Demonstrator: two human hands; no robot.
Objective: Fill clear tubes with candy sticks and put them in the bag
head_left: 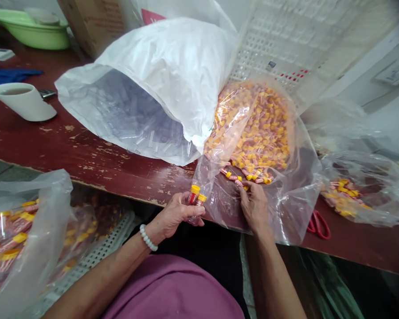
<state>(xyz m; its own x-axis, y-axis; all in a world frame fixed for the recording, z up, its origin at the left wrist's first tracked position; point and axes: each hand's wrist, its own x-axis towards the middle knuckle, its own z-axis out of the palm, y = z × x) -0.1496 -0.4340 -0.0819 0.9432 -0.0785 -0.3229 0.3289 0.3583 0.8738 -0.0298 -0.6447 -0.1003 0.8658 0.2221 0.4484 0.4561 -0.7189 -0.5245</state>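
Note:
My left hand (173,215), with a beaded bracelet at its wrist, is closed around two small clear tubes (194,194) with yellow caps and red-and-white contents. Over the front of an open clear plastic bag (286,212), my right hand (256,208) has its fingertips pinched at a small yellow-and-pink piece, partly hidden by the fingers. Many such yellow-and-pink pieces (266,128) are heaped inside that bag. Beside it lies a large white sack (166,57), its mouth towards me, full of clear empty-looking tubes (149,128).
Red-handled scissors (319,225) and another clear bag (382,190) lie to the right. A white basket (286,48) leans behind. A white cup (23,102) stands at left. Below the table's left edge, a bag (53,221) holds yellow-capped tubes.

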